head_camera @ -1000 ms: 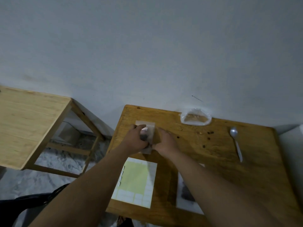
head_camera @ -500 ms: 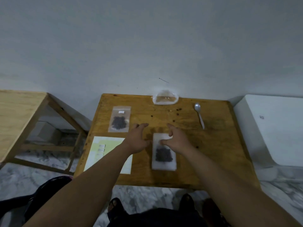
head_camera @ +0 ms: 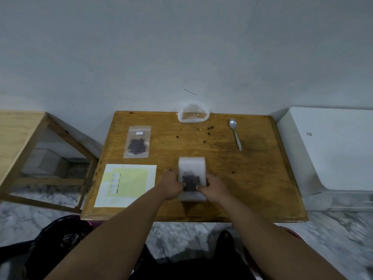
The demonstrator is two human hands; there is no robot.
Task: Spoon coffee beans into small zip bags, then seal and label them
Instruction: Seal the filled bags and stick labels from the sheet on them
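Wooden counter (head_camera: 252, 178): zip bag (head_camera: 191, 168) with beans just right of label sheet (head_camera: 131, 184), left hand (head_camera: 171, 184) and right hand (head_camera: 213, 187) pinching its side edges, fingers curled. Labelled bag (head_camera: 138, 142) beyond sheet.

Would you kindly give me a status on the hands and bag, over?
Left hand and right hand grip the filled zip bag by its sides. Label sheet just left of it. Nothing blocking.
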